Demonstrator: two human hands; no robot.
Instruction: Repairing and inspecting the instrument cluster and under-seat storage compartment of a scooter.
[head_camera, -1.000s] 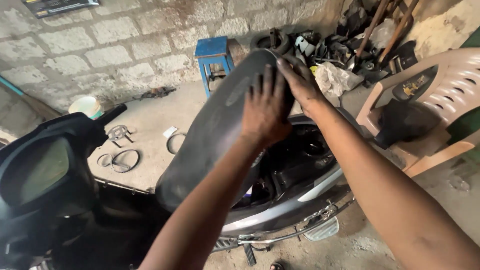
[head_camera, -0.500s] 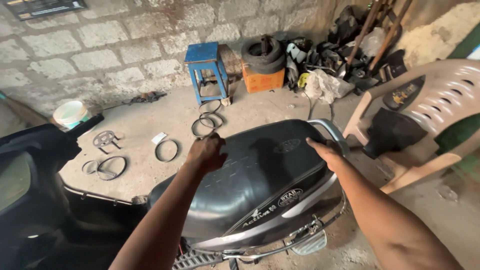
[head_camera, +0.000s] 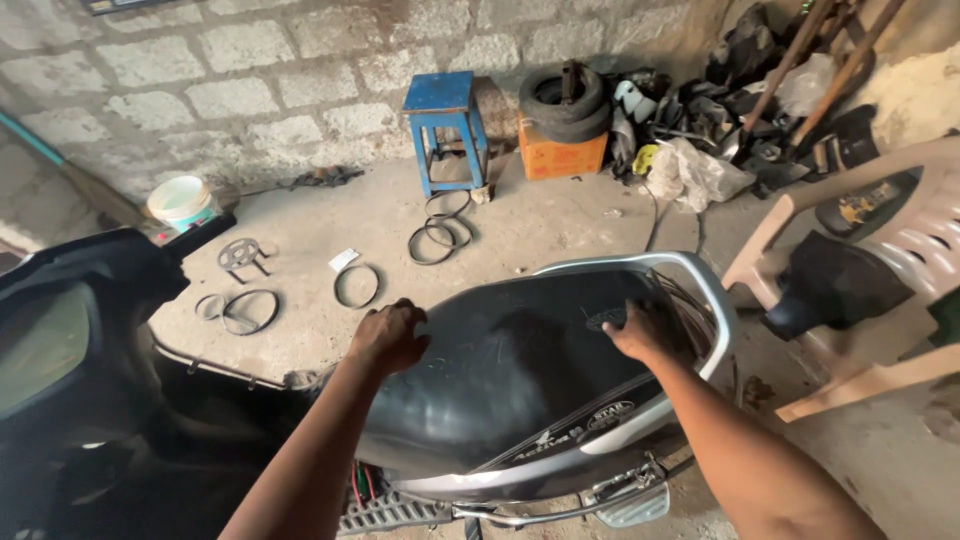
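A black scooter seat (head_camera: 520, 370) lies flat and closed on the scooter body. My left hand (head_camera: 390, 335) rests curled on the seat's far front edge. My right hand (head_camera: 640, 330) presses palm-down on the rear part of the seat, just inside the silver grab rail (head_camera: 690, 275). Neither hand holds any loose item. The scooter's black front panel and handlebar (head_camera: 80, 320) fill the left side.
A pink plastic chair (head_camera: 900, 260) with black parts on it stands at the right. On the concrete floor lie black rubber rings (head_camera: 355, 285), a sprocket-like part (head_camera: 240, 255) and a white bucket (head_camera: 182, 203). A blue stool (head_camera: 445, 125), tyres on an orange crate (head_camera: 565, 130) and clutter line the block wall.
The seat swung down from raised to fully closed. My hands followed it down and now rest on top, the right one further back near the grab rail.
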